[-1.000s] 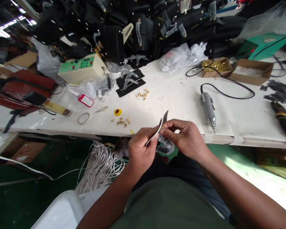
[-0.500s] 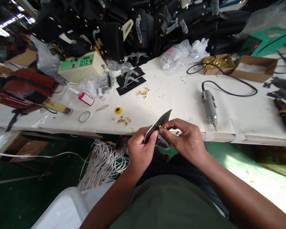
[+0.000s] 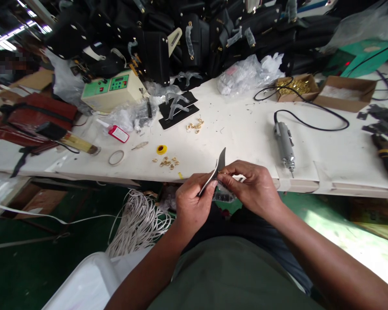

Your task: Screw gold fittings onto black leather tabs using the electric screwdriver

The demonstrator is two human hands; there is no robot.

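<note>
My left hand (image 3: 194,201) grips a thin black panel (image 3: 222,159) with a pale edge, held upright just off the front of the table. My right hand (image 3: 254,185) pinches a small gold metal piece (image 3: 224,173) against the panel's right side. Clear plastic wrap (image 3: 224,194) hangs below my fingers. To the left on the table lie small gold rings (image 3: 170,162) and a yellow roll (image 3: 161,149). Farther back are more gold pieces (image 3: 195,125) and black panels (image 3: 180,117) with plastic-wrapped strips on top.
A grey electric screwdriver (image 3: 284,144) with a black cable lies at the right, near pliers (image 3: 386,155). Behind stand a box of gold parts (image 3: 297,86) and black bags (image 3: 194,43). A red-labelled bottle (image 3: 119,133) and control box (image 3: 113,90) are at left.
The black panel has turned and bent, so it now shows more edge-on. My left hand has shifted slightly right. The gold piece between my right fingers is less visible.
</note>
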